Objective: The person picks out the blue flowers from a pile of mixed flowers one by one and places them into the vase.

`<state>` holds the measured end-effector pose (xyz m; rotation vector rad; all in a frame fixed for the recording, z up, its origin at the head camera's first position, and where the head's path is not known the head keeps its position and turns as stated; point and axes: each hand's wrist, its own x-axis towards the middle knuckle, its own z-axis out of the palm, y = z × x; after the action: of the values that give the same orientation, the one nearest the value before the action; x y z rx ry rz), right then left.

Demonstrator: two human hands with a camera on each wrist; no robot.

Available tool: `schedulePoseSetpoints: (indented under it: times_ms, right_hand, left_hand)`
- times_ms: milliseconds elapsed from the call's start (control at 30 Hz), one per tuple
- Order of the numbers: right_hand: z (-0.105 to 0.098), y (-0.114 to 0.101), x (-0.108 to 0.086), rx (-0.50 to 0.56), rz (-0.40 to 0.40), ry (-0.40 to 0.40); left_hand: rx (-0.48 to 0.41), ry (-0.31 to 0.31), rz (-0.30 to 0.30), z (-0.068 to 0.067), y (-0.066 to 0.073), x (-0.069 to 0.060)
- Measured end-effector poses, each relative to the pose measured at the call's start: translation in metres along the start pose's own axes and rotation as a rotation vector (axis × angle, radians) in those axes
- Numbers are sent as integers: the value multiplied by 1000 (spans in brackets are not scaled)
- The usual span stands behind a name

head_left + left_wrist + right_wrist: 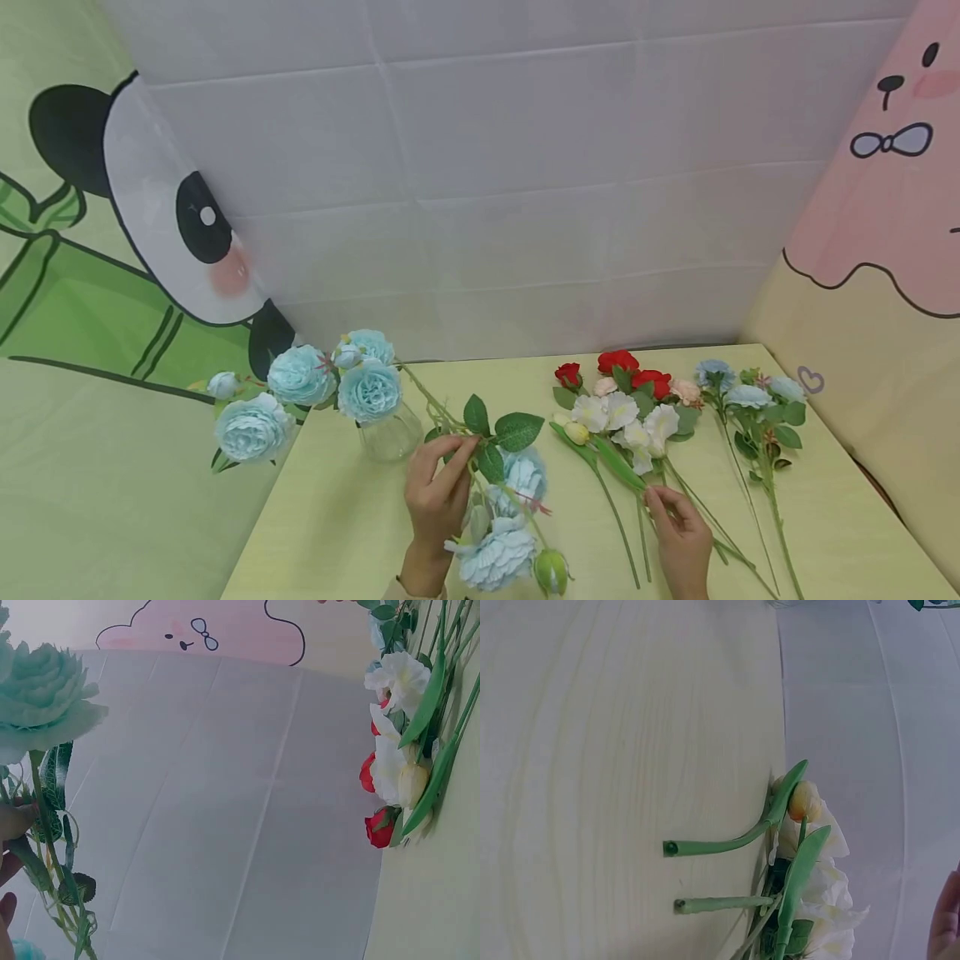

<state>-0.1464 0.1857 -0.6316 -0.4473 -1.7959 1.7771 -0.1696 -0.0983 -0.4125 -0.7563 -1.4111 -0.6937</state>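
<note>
The left hand (438, 496) is pinching a pale-blue, ruffled fabric spray (498, 557) by its leafy stem, right of the clear glass vase (390, 437); the right hand (684, 542) is touching a long green tulip leaf (617, 463), whether gripping I can't tell. Round blue blooms (370, 390) are leaning left, so that stem catching them could tip the vase.

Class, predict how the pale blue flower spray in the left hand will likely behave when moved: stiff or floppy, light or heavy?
The pale blue flower spray is probably light for its size, as its petals look thin. It may flop or swing, since large blooms sit on slender stems. The leaves might snag, since they stick out beside the left hand.
</note>
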Motion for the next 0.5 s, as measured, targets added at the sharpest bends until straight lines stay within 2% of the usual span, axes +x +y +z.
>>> schedulePoseSetpoints:
  times_ms: [167,300,500]
  right_hand:
    - [0,0,-2,-4,9,-1]
    - [1,-1,-3,-10,32,-6]
    - [1,2,-2,-6,48,-8]
  left_hand:
    - [31,-4,-24,0,-3,-8]
    - [40,-3,-14,0,-6,-12]
    - [55,2,-38,-2,-5,-9]
